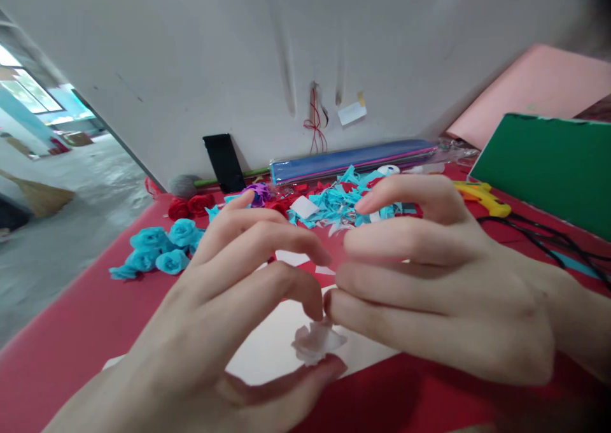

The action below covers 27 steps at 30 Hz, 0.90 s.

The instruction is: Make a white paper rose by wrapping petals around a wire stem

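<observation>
A small white paper flower (315, 342) with ruffled petals sits between the thumb and index finger of my left hand (229, 305). From the right, my right hand (429, 280) meets it, curled fingertips pinching at the flower's upper edge; its thumb is hidden. Beneath both hands lies a white sheet of paper (265, 344) on the red tabletop (76, 337). Small white paper pieces (292, 258) lie just beyond the fingers. Several blue paper roses (172, 261) are grouped to the left of my left hand.
Blue paper scraps (334, 200) are heaped at the back, beside red roses (191, 206). A black phone (224, 162) leans on the white board (191, 57). To the right are a yellow glue gun (484, 198), black cords (534, 229) and a green board (548, 165).
</observation>
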Each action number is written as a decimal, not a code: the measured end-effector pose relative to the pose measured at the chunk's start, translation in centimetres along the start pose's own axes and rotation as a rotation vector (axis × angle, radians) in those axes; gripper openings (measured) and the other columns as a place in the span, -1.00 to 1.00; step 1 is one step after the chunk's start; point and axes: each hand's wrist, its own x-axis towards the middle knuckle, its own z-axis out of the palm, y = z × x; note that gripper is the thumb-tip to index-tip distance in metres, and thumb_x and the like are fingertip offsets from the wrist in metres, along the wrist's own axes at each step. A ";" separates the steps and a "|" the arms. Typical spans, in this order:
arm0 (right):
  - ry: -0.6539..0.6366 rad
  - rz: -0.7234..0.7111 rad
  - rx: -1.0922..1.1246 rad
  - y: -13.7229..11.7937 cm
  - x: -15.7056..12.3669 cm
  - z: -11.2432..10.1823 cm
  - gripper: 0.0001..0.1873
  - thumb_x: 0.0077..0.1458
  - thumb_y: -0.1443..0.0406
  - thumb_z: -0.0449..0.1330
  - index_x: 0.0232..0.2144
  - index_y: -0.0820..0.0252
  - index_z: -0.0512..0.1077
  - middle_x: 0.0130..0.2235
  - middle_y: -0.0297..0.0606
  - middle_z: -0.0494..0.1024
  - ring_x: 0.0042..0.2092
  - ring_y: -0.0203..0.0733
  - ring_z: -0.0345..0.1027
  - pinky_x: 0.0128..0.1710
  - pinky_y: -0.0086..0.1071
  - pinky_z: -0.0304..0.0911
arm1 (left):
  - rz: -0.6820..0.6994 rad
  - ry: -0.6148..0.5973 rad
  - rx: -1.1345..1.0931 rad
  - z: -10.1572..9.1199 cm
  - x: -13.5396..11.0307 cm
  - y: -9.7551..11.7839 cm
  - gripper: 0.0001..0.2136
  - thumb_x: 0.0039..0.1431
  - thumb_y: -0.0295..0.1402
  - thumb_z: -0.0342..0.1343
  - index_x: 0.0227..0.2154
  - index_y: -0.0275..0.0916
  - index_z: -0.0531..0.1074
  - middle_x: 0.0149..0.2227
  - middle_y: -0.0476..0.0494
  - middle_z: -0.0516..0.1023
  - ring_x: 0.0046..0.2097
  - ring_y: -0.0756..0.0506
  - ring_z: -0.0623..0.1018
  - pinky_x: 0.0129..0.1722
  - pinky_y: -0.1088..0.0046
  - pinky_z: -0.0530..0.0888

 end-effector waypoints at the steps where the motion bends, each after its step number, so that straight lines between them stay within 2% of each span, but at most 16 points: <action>1: -0.004 0.000 0.013 0.0 0.0 0.0 -0.66 0.22 0.40 -0.06 -0.52 0.12 0.39 -0.45 -0.53 0.47 -0.23 -0.40 0.29 0.06 -0.31 0.01 | 0.001 0.019 0.001 -0.1 0.0 0.1 -0.82 -0.10 -0.30 0.22 -0.45 -0.14 0.33 -0.23 -0.01 0.38 -0.14 -0.09 0.37 0.01 0.29 0.28; 6: -0.014 0.010 0.130 0.1 0.0 0.2 -0.65 0.21 0.45 -0.08 -0.53 0.13 0.37 -0.42 -0.48 0.48 -0.23 -0.35 0.30 0.06 -0.29 -0.01 | -0.005 -0.028 -0.028 -0.3 0.2 0.6 -0.81 -0.12 -0.45 0.25 -0.47 -0.16 0.32 -0.23 -0.05 0.37 -0.12 -0.10 0.38 0.04 0.28 0.29; 9: -0.014 0.037 0.159 0.0 0.0 0.4 -0.62 0.20 0.49 -0.11 -0.55 0.15 0.37 -0.46 -0.46 0.45 -0.26 -0.36 0.28 0.08 -0.29 -0.01 | 0.014 -0.035 -0.035 -0.2 0.2 0.5 -0.82 -0.10 -0.33 0.24 -0.46 -0.15 0.33 -0.20 -0.04 0.35 -0.09 -0.10 0.37 0.08 0.28 0.25; 12: -0.088 0.038 0.168 0.0 0.0 0.6 -0.60 0.21 0.48 -0.15 -0.51 0.18 0.39 -0.49 -0.41 0.39 -0.27 -0.35 0.26 0.11 -0.29 -0.04 | 0.070 -0.028 -0.008 0.0 0.2 0.2 -0.83 -0.08 -0.25 0.22 -0.44 -0.13 0.36 -0.16 -0.04 0.34 -0.06 -0.10 0.34 0.09 0.28 0.22; 14: -0.155 0.057 0.175 0.1 0.0 0.5 -0.57 0.23 0.46 -0.20 -0.49 0.18 0.40 -0.48 -0.37 0.38 -0.25 -0.32 0.25 0.12 -0.28 -0.05 | 0.125 -0.027 -0.003 0.1 0.2 0.0 -0.84 -0.09 -0.38 0.21 -0.40 -0.13 0.37 -0.17 -0.06 0.35 -0.06 -0.09 0.34 0.08 0.28 0.21; 16: -0.188 0.086 0.189 0.1 0.1 0.3 -0.53 0.24 0.45 -0.24 -0.49 0.18 0.41 -0.47 -0.33 0.37 -0.26 -0.30 0.23 0.09 -0.26 -0.02 | 0.143 -0.025 -0.010 0.2 0.4 0.0 -0.77 -0.12 -0.51 0.19 -0.36 -0.13 0.38 -0.17 -0.08 0.37 -0.07 -0.10 0.33 0.06 0.27 0.21; 18: -0.206 0.106 0.221 0.2 0.1 0.2 -0.52 0.23 0.48 -0.24 -0.53 0.21 0.40 -0.50 -0.30 0.34 -0.29 -0.29 0.19 0.04 -0.23 0.02 | 0.126 -0.031 -0.013 0.3 0.6 0.1 -0.75 -0.13 -0.52 0.19 -0.35 -0.13 0.39 -0.18 -0.08 0.38 -0.07 -0.10 0.32 0.05 0.27 0.20; 21: -0.256 0.090 0.251 0.3 0.1 0.2 -0.54 0.21 0.52 -0.21 -0.54 0.25 0.40 -0.53 -0.29 0.31 -0.30 -0.26 0.14 -0.01 -0.19 0.04 | 0.084 -0.032 -0.010 0.5 0.5 0.2 -0.85 -0.06 -0.46 0.16 -0.38 -0.13 0.40 -0.19 -0.04 0.39 -0.07 -0.10 0.32 0.04 0.30 0.21; 24: -0.286 0.048 0.257 0.7 -0.1 0.6 -0.61 0.22 0.47 -0.15 -0.47 0.28 0.43 -0.52 -0.29 0.34 -0.28 -0.25 0.12 -0.02 -0.19 0.05 | 0.037 -0.068 -0.006 0.7 0.3 0.1 -0.92 -0.01 -0.43 0.13 -0.41 -0.15 0.40 -0.20 -0.01 0.41 -0.08 -0.08 0.32 0.03 0.34 0.21; 27: -0.307 0.046 0.292 1.1 -0.3 1.2 -0.64 0.24 0.43 -0.12 -0.46 0.27 0.42 -0.51 -0.31 0.37 -0.28 -0.26 0.13 -0.07 -0.23 0.07 | 0.018 -0.127 -0.005 1.1 0.2 -0.4 -0.90 -0.01 -0.41 0.14 -0.39 -0.13 0.38 -0.18 0.00 0.41 -0.08 -0.10 0.33 0.04 0.29 0.21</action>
